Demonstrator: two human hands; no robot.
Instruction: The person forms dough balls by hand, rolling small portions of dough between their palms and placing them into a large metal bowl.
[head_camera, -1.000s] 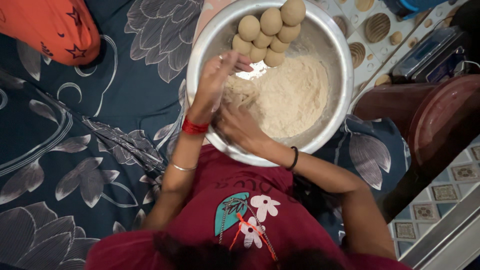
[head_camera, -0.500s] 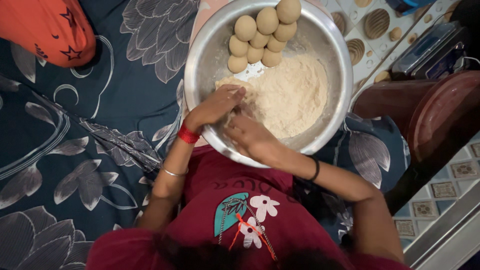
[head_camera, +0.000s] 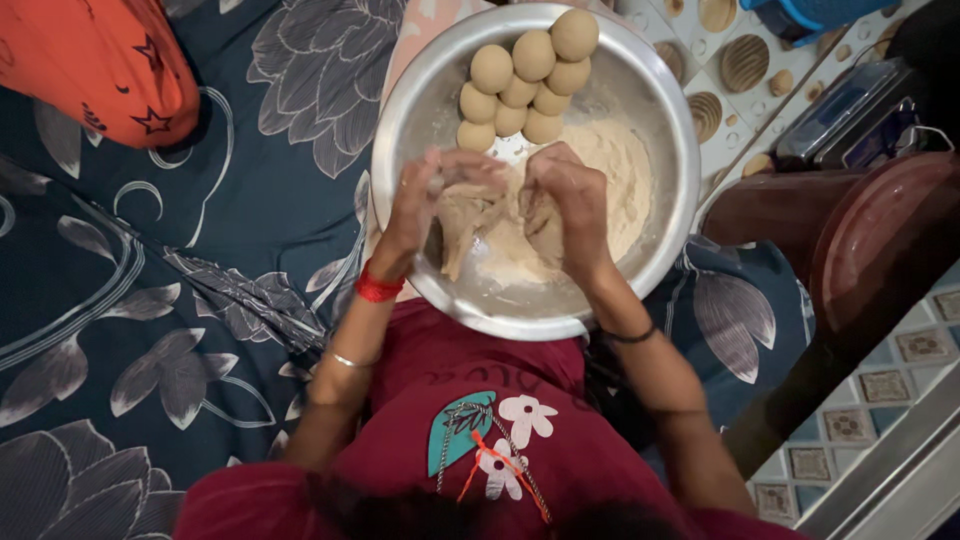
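A dark blue bedsheet (head_camera: 200, 250) with large grey flowers covers the left side. An orange cushion (head_camera: 95, 65) lies top left. A dark red plastic container (head_camera: 850, 250) stands at right, on patterned floor tiles (head_camera: 890, 385).

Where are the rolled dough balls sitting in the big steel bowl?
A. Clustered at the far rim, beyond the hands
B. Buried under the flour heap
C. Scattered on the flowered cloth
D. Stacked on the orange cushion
A: the dough balls sit clustered against the far rim of the steel bowl, beyond both hands.
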